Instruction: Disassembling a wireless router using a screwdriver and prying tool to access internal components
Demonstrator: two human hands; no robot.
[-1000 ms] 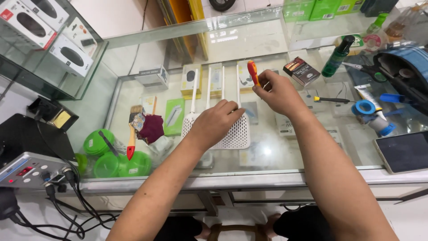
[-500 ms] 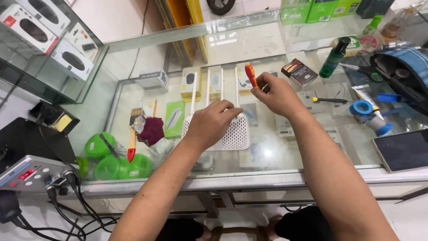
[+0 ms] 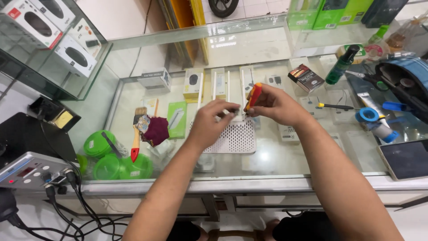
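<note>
Left hand (image 3: pixel 213 122) pinches the back edge of the flat white perforated plastic router (image 3: pixel 232 136) lying on the glass counter (image 3: pixel 285 154), right hand (image 3: pixel 274 106) clamped on a red-orange-handled screwdriver (image 3: pixel 253 96); looks light, stiff, slick, so grab the body, not the skinny antennas.

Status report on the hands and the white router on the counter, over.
Right hand grips red-handled screwdriver, tip at rear edge of white router. Left hand pinches at the same spot. Router flat on glass counter, antennas up. Nothing in the way.
</note>
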